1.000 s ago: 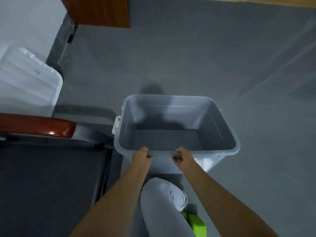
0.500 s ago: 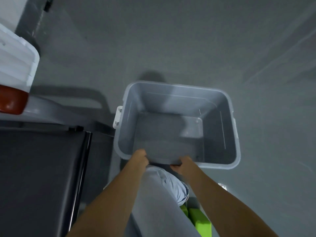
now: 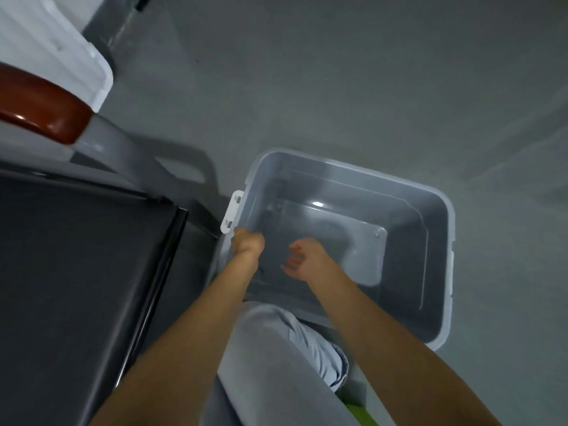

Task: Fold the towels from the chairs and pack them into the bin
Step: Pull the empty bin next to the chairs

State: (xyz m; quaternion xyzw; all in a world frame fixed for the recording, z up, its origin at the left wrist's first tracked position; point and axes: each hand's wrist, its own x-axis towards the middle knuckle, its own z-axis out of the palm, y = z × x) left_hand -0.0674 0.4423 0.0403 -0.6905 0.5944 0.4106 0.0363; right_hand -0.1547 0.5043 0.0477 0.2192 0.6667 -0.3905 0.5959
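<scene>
Head view, looking down: nearest is the person's bent leg [image 3: 276, 370] in pale trousers, with a bit of green shoe [image 3: 359, 412] under it. The leg is close up against the near side of the bin, I think so the person can bend low over it. Both arms reach out past the knee.

The left hand [image 3: 247, 245] has a tight grip on the bin [image 3: 353, 182]. Its fingers curl over the rim on the bin's left side, right next to the white latch [image 3: 232, 212]. That grip looks like it is there to hold the bin steady or nudge it into place. The right hand [image 3: 307, 261] has no grip on anything. Its fingers hang loose and a little bent above the inside of the bin.

The bin seems to rest on the grey floor [image 3: 353, 72], just beside the front corner of the chair [image 3: 76, 287]. It has nothing in it. No towel shows anywhere, so packing has not started.

Farther off, by the floor's far-left edge, what looks like a white plastic lid [image 3: 46, 47] stands behind the chair's brown armrest [image 3: 43, 109].
</scene>
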